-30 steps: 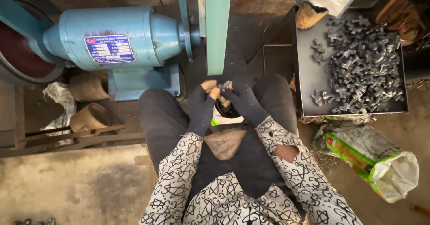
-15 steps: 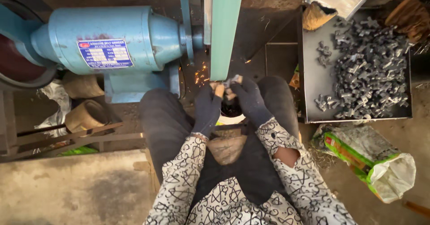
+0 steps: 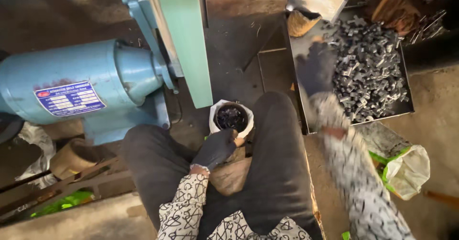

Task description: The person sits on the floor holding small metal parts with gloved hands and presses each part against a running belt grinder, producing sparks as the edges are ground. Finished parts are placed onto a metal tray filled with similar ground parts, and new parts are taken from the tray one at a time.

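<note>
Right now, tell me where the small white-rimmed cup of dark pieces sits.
Head view, centre: the small white-rimmed cup sits between the knees, just above the gloved left hand, below the green belt guard.

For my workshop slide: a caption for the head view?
Left hand beside a small pot, right hand over a tray of metal pieces.

A blue rectangular label (image 3: 70,98) with a red oval at its upper left corner and pale lines of print sits tilted on the side of the light-blue motor housing (image 3: 91,85); right of the motor, a small white bag (image 3: 232,118) stands open, dark inside; far to the right of the motor, a white and green sack (image 3: 406,166) lies open-mouthed.
</note>
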Action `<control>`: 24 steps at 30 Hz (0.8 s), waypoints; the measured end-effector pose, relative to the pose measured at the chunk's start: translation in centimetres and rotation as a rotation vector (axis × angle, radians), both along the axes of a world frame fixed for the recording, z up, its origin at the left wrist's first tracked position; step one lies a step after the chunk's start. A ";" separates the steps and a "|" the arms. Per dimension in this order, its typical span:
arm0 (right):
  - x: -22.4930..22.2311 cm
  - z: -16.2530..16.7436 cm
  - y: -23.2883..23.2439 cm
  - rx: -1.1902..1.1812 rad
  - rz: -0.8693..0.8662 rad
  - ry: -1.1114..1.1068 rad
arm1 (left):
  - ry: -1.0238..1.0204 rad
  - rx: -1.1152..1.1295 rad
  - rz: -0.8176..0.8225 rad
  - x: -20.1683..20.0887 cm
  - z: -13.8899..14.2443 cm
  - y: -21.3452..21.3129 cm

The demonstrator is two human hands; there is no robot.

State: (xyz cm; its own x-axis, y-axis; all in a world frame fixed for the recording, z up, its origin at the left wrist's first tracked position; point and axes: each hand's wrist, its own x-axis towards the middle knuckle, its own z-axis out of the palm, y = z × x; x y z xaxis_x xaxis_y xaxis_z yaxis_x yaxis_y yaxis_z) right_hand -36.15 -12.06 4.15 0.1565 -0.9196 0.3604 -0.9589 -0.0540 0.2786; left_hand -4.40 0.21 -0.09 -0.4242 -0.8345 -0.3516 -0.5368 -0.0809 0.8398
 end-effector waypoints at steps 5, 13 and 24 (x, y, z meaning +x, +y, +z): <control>-2.7 1.2 -1.6 0.226 -0.053 -0.503 | -0.076 0.038 -0.046 -1.2 0.6 -0.7; 9.5 -0.5 5.5 0.510 0.748 -0.856 | 0.983 0.783 0.577 0.8 -3.7 -1.6; 19.2 -3.9 11.6 1.089 0.136 -1.715 | 1.043 0.211 0.745 2.1 -1.1 0.3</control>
State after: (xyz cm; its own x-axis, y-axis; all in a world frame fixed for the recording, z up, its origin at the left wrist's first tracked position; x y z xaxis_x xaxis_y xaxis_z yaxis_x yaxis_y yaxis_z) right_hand -17.00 -0.47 0.22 0.3973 -0.8268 -0.3981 -0.1237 0.3816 -0.9160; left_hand -2.33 0.55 -1.15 -0.0365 -0.9558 -0.2917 0.5893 -0.2564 0.7662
